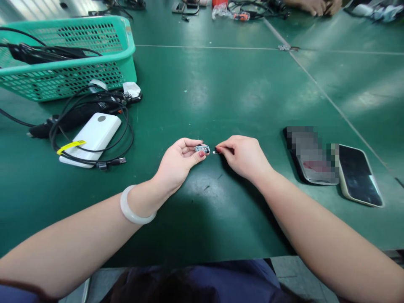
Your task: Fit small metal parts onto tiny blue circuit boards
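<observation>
head-worn view | from above table (pixel 233 88) edge | facing forward, down | hands (pixel 175 162) near, mid-frame

We see left hand (pixel 175 164) curled, thumb (pixel 195 157) pinching — right hand (pixel 245 155) just beside, knuckles up, fingertips (pixel 220 146) pinched — forearms (pixel 82 235) stretched from near left and near right.

Small grey part (pixel 201 149), mottled, dark at one end, lies crosswise in left hand (pixel 176 162). Tiny piece (pixel 216 152), dark with pale edge, pinched in right hand (pixel 244 155), just right of grey part, apart.
</observation>
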A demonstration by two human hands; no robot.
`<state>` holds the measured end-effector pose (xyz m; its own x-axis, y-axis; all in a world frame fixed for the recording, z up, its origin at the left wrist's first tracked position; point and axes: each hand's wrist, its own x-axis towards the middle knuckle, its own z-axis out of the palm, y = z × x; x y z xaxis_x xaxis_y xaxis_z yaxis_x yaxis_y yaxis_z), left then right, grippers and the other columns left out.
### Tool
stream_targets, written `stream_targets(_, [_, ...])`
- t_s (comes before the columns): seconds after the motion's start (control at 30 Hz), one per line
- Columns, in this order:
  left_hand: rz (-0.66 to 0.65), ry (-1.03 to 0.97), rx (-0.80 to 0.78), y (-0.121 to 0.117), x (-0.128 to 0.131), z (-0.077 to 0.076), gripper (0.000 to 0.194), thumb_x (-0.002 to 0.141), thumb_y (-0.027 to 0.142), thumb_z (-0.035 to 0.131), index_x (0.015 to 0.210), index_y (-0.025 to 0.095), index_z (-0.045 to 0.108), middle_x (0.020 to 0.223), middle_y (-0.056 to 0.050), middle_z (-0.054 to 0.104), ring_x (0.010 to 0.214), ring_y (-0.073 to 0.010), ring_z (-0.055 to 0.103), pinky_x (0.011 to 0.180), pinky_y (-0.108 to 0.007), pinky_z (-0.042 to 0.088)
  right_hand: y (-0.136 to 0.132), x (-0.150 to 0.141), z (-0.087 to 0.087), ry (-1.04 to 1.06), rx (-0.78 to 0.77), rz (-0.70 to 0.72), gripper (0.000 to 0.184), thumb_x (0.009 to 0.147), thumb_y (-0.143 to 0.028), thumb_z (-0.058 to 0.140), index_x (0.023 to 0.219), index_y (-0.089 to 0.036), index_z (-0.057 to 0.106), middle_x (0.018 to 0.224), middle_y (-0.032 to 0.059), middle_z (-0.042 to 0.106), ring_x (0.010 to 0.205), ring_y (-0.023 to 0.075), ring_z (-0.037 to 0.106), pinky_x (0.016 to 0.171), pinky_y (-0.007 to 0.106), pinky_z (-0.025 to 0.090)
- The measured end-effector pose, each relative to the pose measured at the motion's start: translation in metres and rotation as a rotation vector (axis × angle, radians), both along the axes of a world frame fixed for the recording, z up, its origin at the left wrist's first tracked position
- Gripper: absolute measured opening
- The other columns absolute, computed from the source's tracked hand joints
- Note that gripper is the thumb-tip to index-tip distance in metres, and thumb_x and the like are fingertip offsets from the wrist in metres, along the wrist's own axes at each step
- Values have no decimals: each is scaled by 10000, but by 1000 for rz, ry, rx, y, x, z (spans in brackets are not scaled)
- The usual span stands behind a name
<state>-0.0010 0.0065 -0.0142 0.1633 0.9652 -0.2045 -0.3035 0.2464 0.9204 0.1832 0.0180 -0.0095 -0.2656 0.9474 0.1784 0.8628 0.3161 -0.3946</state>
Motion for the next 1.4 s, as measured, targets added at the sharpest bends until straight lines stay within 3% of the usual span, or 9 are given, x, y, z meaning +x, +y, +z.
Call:
stream_targets(0.23, [-7, 14, 9, -1, 0, 1, 302, 647, 186, 809, 880, 142, 622, 858, -40, 717, 860, -143, 672, 933, -368, 493, 0, 2, 3, -100, -62, 24, 181, 850, -144, 558, 810, -182, 731, 870, 63, 711, 826, 206, 636, 752, 334, 470])
stream_targets(0.4, [-22, 39, 1, -1, 0, 1, 320, 623, 171, 821, 870, 140, 620, 862, -42, 714, 871, -151, 670, 941, -377, 492, 1, 3, 0, -146, 1, 30, 226, 867, -126, 507, 803, -178, 718, 879, 74, 696, 814, 210, 624, 720, 336, 464])
stream_targets(0.57, [-40, 52, 11, -2, 1, 3, 312, 619, 155, 817, 860, 140, 620, 859, -40, 716, 859, -147, 670, 929, -369, 498, -9, 0, 12, 0, 159, -47, 194, 871, -136, 538, 781, -188, 702, 841, 55, 696, 813, 197, 634, 744, 326, 490])
stream_targets(0.7, [-54, 55, 5, -2, 1, 3, 303, 613, 139, 812, 846, 146, 618, 854, -36, 715, 853, -152, 674, 908, -372, 506, -20, -13, 19, 96, 227, 9, 199, 890, -158, 527, 791, -208, 693, 844, 37, 695, 796, 172, 638, 738, 302, 502])
stream_targets(0.87, [-62, 63, 13, -2, 1, 2, 299, 611, 131, 808, 843, 151, 621, 844, -29, 712, 840, -152, 675, 892, -367, 513, -22, -23, 16, 80, 240, 82, 228, 905, -152, 488, 833, -183, 701, 858, 57, 690, 809, 173, 631, 750, 292, 510])
stream_targets(1.4, [-66, 60, 24, -2, 1, 2, 281, 632, 121, 790, 851, 146, 616, 844, -18, 712, 838, -135, 673, 886, -338, 517, -22, -24, 12, 101, 345, 123, 220, 896, -127, 487, 836, -176, 694, 853, 52, 695, 780, 167, 642, 680, 285, 516])
